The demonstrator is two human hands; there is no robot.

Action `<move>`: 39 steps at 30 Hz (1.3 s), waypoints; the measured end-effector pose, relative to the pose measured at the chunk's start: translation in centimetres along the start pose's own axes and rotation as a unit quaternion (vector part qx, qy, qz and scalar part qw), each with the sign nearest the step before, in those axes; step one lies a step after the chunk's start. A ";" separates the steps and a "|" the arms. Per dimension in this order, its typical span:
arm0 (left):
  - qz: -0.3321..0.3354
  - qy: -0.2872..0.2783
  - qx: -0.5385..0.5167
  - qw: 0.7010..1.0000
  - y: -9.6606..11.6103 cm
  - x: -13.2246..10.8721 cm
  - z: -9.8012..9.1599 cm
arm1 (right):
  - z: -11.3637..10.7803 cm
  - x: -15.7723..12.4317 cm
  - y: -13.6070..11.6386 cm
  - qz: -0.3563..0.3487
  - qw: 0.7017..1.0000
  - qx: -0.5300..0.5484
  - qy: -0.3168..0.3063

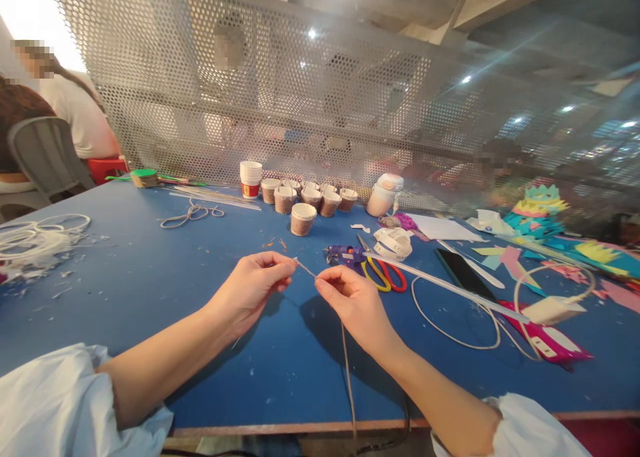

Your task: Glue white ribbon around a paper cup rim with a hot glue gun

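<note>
A thin greyish-brown string (306,268) stretches taut between my two hands above the blue table. My left hand (257,287) pinches one part of it between thumb and fingertips. The other part is pinched in my right hand (350,304), and a long tail of string drops from there past the table's front edge. Just beyond my right hand lie a purple glue gun (347,256) with a long clear glue stick and scissors (384,274) with yellow and red handles. A small wrapped cup (303,220) stands in front of my hands.
Several wrapped cups (285,200) and a stack of paper cups (251,179) stand along the back. A bottle (384,195), a phone (464,274), a white cable (450,340) and coloured paper scraps (517,264) lie rightward. White cord (43,234) is at left.
</note>
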State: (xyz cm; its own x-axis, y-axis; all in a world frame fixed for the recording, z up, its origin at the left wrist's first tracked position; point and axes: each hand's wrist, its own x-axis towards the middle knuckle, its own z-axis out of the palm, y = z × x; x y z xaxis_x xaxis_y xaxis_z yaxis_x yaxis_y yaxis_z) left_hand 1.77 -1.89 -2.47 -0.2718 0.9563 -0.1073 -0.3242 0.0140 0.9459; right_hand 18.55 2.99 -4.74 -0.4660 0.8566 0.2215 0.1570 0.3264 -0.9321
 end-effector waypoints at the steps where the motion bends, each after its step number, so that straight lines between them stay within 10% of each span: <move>1: 0.000 0.001 0.002 1.000 0.0 0.0 0.0 | 0.0 0.0 0.0 -0.001 1.000 -0.002 0.000; 39: -0.012 -0.020 -0.022 0.999 -0.3 -0.5 0.3 | 0.4 0.0 -0.2 -0.017 1.000 -0.025 0.008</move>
State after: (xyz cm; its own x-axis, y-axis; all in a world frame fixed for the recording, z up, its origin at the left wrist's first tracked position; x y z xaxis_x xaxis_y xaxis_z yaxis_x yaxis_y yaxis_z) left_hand 2.28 -2.29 -2.65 -0.2272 0.9670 -0.1157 -0.3692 0.0244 0.9290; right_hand 18.22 2.78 -4.70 -0.4580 0.8511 0.2567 0.1859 0.3741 -0.9086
